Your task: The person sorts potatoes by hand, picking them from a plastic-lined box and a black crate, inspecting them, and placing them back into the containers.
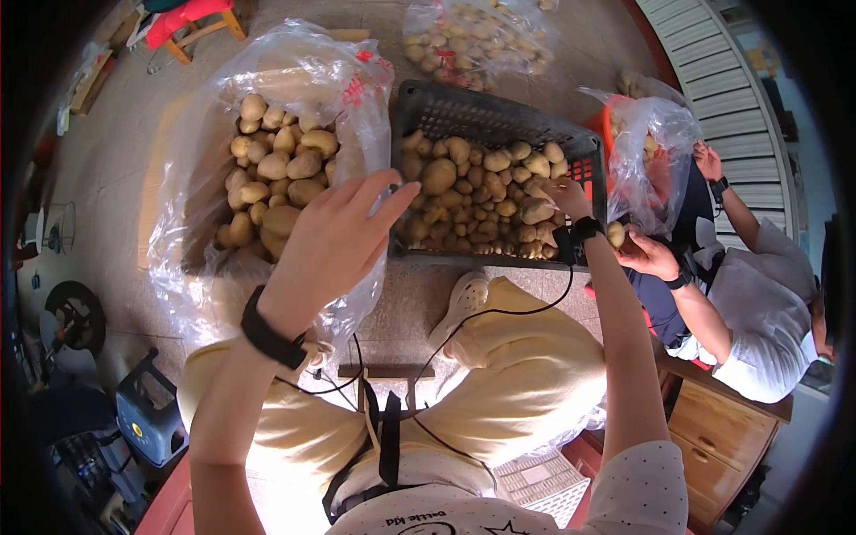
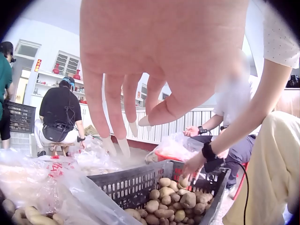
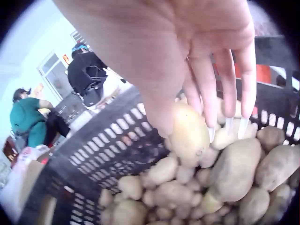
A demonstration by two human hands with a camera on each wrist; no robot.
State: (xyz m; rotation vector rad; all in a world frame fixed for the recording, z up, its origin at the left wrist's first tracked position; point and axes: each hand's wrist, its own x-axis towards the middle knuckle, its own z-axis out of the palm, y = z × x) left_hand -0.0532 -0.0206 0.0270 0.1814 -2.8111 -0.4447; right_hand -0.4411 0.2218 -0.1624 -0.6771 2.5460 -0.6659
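Note:
My left hand [image 1: 334, 236] hovers between the lined box and the black crate [image 1: 499, 107], fingers extended and loosely bent, holding nothing. In the left wrist view its palm and fingers [image 2: 110, 108] hang in front of the crate. My right hand [image 1: 569, 198] reaches into the crate's right side. The right wrist view shows it pinching a pale yellow potato [image 3: 189, 134] between thumb and fingers, just over the pile. Many potatoes [image 1: 486, 187] of mixed sizes fill the crate. Larger potatoes [image 1: 281, 165] lie in the box lined with a clear plastic bag [image 1: 187, 241].
Right of the crate, another person's hand [image 1: 653, 256] holds a potato [image 1: 615, 234] beside a bag-lined red container [image 1: 660, 183]. A bag of potatoes [image 1: 477, 45] lies beyond the crate. A blue stool [image 1: 147, 415] stands left, a wooden cabinet [image 1: 713, 428] right. Cables run from my wrists.

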